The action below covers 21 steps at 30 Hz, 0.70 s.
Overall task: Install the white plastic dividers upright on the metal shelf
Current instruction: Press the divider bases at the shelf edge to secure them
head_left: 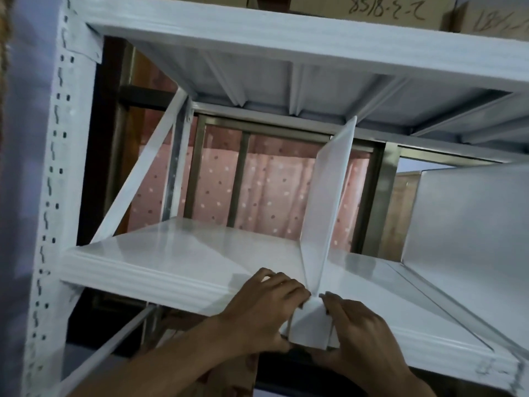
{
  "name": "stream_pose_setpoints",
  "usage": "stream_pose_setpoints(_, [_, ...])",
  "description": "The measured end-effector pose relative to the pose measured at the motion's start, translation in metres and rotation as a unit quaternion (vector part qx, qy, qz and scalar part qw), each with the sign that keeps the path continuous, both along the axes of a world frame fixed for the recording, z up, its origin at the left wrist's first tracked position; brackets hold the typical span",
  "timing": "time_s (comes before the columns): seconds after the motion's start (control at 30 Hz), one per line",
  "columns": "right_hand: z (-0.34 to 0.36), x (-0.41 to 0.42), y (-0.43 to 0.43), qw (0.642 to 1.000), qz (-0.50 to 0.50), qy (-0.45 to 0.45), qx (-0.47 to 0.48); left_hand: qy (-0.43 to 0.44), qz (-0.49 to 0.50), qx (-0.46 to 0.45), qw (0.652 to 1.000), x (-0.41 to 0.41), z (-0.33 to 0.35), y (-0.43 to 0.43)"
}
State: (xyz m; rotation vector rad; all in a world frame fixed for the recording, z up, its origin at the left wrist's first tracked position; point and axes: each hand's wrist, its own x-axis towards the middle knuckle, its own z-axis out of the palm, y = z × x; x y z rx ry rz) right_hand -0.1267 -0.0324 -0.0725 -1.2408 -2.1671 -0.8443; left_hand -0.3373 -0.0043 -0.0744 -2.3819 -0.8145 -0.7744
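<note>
A white plastic divider [326,196] stands upright on the white metal shelf [177,253], running from the front edge to the back and almost touching the shelf above. Its front clip [312,325] hangs over the shelf's front lip. My left hand [263,308] grips the left side of that clip, thumb under the lip. On the clip's right side my right hand [357,330] pinches it. A second white divider [469,224] stands upright at the right.
A perforated white upright post [54,181] frames the left side, with a diagonal brace [143,173] behind it. The upper shelf [286,38] carries cardboard boxes [386,7]. A window frame and pink dotted curtain [266,190] lie behind the rack.
</note>
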Motion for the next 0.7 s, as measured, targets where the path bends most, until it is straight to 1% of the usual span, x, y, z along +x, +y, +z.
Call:
stream_pose_setpoints(0.13, [0.001,-0.001,0.003,1.000,0.014,0.011,-0.005,-0.002,-0.007,-0.006,1.000,0.000,0.000,0.002])
stream_pose_setpoints(0.37, [0.005,-0.002,0.009,0.999,0.031,-0.005,0.029,-0.026,-0.016,-0.022,0.999,-0.002,0.000,0.004])
stream_pose_setpoints(0.53, [0.004,-0.016,0.009,0.999,0.017,-0.010,0.050,-0.022,-0.030,-0.014,0.999,-0.014,0.002,0.004])
stream_pose_setpoints(0.7, [0.007,-0.036,0.010,0.995,0.063,-0.004,0.078,-0.057,-0.043,-0.013,0.997,-0.032,0.001,0.002])
